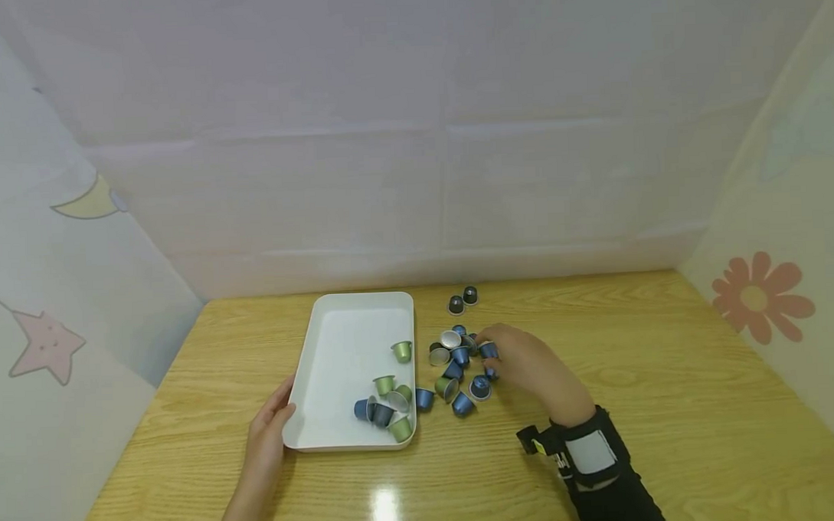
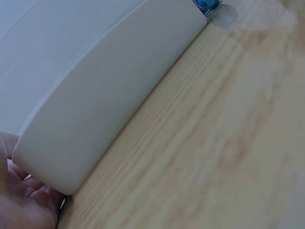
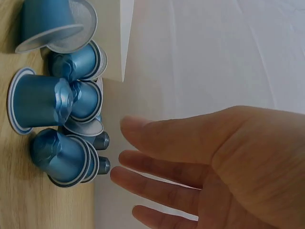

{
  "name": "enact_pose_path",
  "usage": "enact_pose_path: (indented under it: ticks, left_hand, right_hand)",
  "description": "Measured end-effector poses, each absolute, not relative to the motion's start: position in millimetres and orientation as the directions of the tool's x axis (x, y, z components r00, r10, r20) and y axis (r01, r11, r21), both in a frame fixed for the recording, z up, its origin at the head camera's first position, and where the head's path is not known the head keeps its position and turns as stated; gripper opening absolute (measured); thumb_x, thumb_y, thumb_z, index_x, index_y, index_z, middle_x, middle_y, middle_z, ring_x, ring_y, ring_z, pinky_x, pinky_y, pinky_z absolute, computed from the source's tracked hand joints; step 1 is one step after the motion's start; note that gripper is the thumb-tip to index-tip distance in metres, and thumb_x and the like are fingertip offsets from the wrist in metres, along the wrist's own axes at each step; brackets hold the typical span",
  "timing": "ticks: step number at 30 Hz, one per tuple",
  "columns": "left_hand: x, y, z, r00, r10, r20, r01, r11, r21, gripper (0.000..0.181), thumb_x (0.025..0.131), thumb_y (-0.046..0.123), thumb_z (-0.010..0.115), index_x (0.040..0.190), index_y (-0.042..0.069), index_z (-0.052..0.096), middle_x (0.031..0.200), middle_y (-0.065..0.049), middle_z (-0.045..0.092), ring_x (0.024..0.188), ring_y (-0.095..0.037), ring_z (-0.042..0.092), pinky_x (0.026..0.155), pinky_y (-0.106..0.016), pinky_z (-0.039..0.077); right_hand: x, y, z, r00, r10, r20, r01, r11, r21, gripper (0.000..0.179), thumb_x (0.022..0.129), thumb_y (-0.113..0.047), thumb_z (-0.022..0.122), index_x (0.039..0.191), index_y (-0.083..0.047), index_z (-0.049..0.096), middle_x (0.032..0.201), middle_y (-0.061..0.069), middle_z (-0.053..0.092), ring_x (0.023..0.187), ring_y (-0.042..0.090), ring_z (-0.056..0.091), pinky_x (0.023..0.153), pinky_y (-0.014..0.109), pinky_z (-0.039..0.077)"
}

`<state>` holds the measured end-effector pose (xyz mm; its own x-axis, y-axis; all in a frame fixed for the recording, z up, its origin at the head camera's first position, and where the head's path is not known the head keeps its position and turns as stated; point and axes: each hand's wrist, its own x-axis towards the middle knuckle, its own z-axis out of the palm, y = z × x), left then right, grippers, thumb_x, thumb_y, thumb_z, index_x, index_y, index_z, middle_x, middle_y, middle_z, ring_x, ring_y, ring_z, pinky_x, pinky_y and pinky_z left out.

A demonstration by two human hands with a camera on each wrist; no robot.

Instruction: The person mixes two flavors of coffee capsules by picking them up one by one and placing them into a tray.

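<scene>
Gripping tray (image 1: 344, 355) left, fingers (image 3: 153, 188) outstretched right

Wood-grain table (image 1: 670, 405), supporting a white rectangular tray (image 1: 344, 340) left of centre; near the tray's right wall, a loose cluster of mostly blue coffee capsules (image 1: 460, 356); farther back, two black capsules (image 1: 456, 304) close together.

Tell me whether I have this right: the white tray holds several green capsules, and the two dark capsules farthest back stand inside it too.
One part is wrong: the two dark capsules are outside the white tray. The head view shows them on the table, to the tray's right. The tray does hold several green capsules.
</scene>
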<state>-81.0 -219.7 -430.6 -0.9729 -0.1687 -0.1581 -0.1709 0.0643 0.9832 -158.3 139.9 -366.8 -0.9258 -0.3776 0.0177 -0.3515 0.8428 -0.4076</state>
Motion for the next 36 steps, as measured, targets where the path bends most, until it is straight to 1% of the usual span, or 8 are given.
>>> enact_pose_path:
  ticks: [8, 12, 20, 27, 33, 36]
  left_hand:
    - [-81, -219, -432, -0.975, -0.171, -0.143, -0.155, 0.056, 0.986, 0.048, 0.101, 0.01, 0.032, 0.147, 0.003, 0.027, 0.158, -0.013, 0.022, 0.141, -0.025, 0.022, 0.085, 0.006, 0.035]
    - [-82, -220, -432, -0.974, -0.173, -0.148, -0.161, 0.065, 0.985, 0.048, 0.101, 0.011, 0.033, 0.148, 0.004, 0.027, 0.158, -0.012, 0.023, 0.141, -0.023, 0.023, 0.086, 0.005, 0.034]
    - [-82, -220, -433, -0.976, -0.169, -0.138, -0.151, 0.062, 0.987, 0.048, 0.101, 0.011, 0.032, 0.148, 0.004, 0.027, 0.157, -0.013, 0.024, 0.14, -0.024, 0.023, 0.087, 0.005, 0.034]
    - [-82, -220, -434, -0.974, -0.176, -0.141, -0.153, 0.058, 0.986, 0.048, 0.101, 0.01, 0.032, 0.147, 0.003, 0.027, 0.157, -0.014, 0.025, 0.14, -0.024, 0.024, 0.086, 0.005, 0.035]
    - [-82, -220, -433, -0.973, -0.176, -0.147, -0.16, 0.06, 0.985, 0.048, 0.101, 0.012, 0.033, 0.148, 0.004, 0.027, 0.158, -0.013, 0.024, 0.141, -0.024, 0.023, 0.086, 0.005, 0.034]
    - [-82, -220, -433, -0.973, -0.175, -0.147, -0.159, 0.056, 0.986, 0.048, 0.101, 0.011, 0.033, 0.148, 0.004, 0.027, 0.158, -0.013, 0.023, 0.14, -0.025, 0.023, 0.086, 0.005, 0.034]
  right_hand:
    - [-162, 148, -370, -0.938, -0.345, -0.037, -0.297, 0.852, -0.43, 0.034, 0.082, -0.007, 0.067, 0.115, -0.003, 0.064, 0.124, 0.019, 0.063, 0.111, 0.035, 0.056, 0.094, 0.053, 0.051]
    - [-163, 150, -373, -0.938, -0.344, -0.038, -0.297, 0.857, -0.42, 0.032, 0.081, -0.006, 0.068, 0.113, -0.003, 0.065, 0.12, 0.018, 0.064, 0.107, 0.032, 0.058, 0.091, 0.051, 0.053]
    - [-163, 147, -378, -0.935, -0.35, -0.05, -0.306, 0.872, -0.382, 0.029, 0.08, -0.003, 0.067, 0.109, -0.002, 0.066, 0.112, 0.018, 0.065, 0.098, 0.029, 0.06, 0.086, 0.047, 0.055]
    - [-163, 145, -384, -0.932, -0.36, -0.045, -0.319, 0.871, -0.374, 0.027, 0.079, -0.002, 0.068, 0.106, -0.001, 0.066, 0.105, 0.015, 0.062, 0.093, 0.026, 0.06, 0.085, 0.044, 0.055]
    - [-163, 145, -387, -0.933, -0.358, -0.047, -0.314, 0.869, -0.383, 0.027, 0.078, -0.002, 0.068, 0.105, -0.001, 0.066, 0.103, 0.014, 0.06, 0.089, 0.024, 0.058, 0.083, 0.043, 0.056]
    - [-164, 144, -388, -0.936, -0.348, -0.049, -0.305, 0.873, -0.379, 0.026, 0.079, -0.001, 0.067, 0.105, -0.001, 0.066, 0.104, 0.014, 0.06, 0.09, 0.025, 0.058, 0.084, 0.043, 0.056]
